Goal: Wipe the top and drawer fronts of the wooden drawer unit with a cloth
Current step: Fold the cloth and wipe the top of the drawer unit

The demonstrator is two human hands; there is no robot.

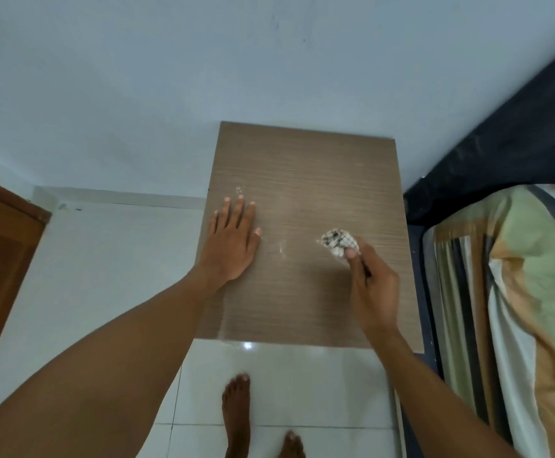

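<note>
I look straight down on the brown wood-grain top of the drawer unit (306, 170), which stands against a pale wall. My left hand (231, 241) lies flat on the top near its left edge, fingers spread and holding nothing. My right hand (370, 287) grips a small bunched cloth (339, 241), white with a dark check pattern, and presses it onto the top right of centre. A few faint wet or shiny smears show between the two hands. The drawer fronts are hidden below the top.
A bed with a dark frame (500, 153) and a striped green, orange and white cover (530, 292) runs along the unit's right side. A brown wooden door (2, 259) stands at the left. My bare feet (236, 414) rest on white floor tiles (302, 385) in front of the unit.
</note>
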